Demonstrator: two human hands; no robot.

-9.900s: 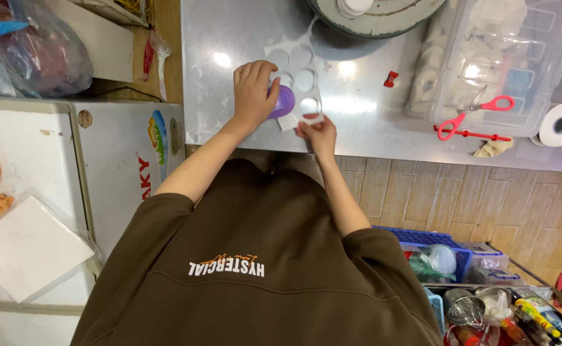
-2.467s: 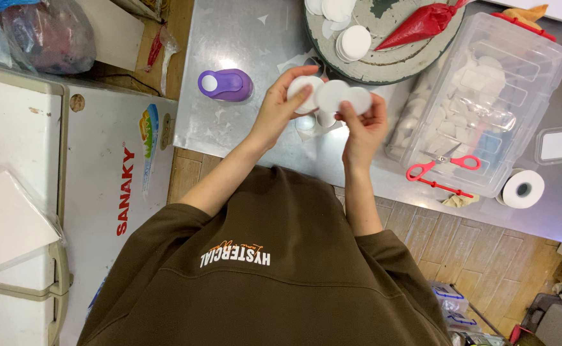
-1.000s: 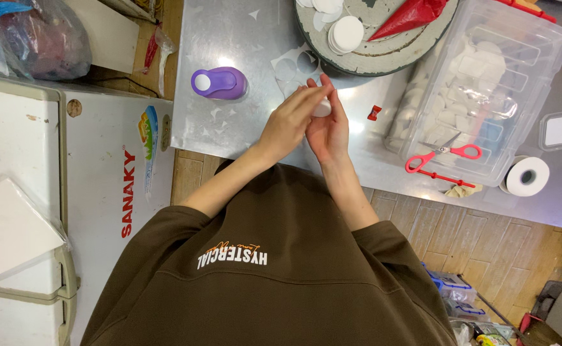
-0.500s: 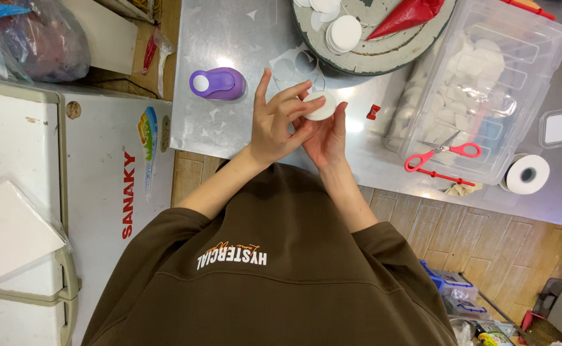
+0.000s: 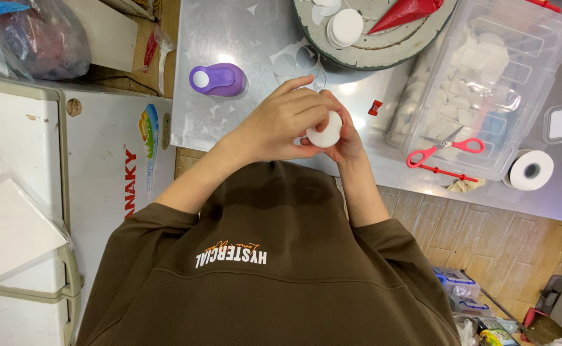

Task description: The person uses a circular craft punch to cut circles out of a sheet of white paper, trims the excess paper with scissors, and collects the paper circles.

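A small white disc (image 5: 325,132) is pinched between both hands, just above the near edge of the steel worktop (image 5: 230,122). The left hand (image 5: 280,125) is curled over it from the left, fingers folded across its top, while the right hand (image 5: 343,138) is cupped beneath and behind it, thumb against the rim. The two hands are pressed close together, so the disc is gripped from both sides; it is held up and clear of the worktop, probably so that its edge can be worked with the fingertips.

On the worktop, just left of the hands, a purple punch (image 5: 217,79) is set down with its white button up, within easy reach of the left hand. Beyond the hands, a punched-out sheet (image 5: 300,61) with round holes is left lying flat. Farther back, a round grey turntable (image 5: 383,38) is seen, with a stack of white discs (image 5: 346,27) and a red piping bag (image 5: 406,9) laid on it. To the right of the hands, a clear plastic box (image 5: 486,83) full of white pieces is parked, red scissors (image 5: 444,148) resting on its near rim. A roll of white tape (image 5: 531,170) is stood at the worktop's right end.
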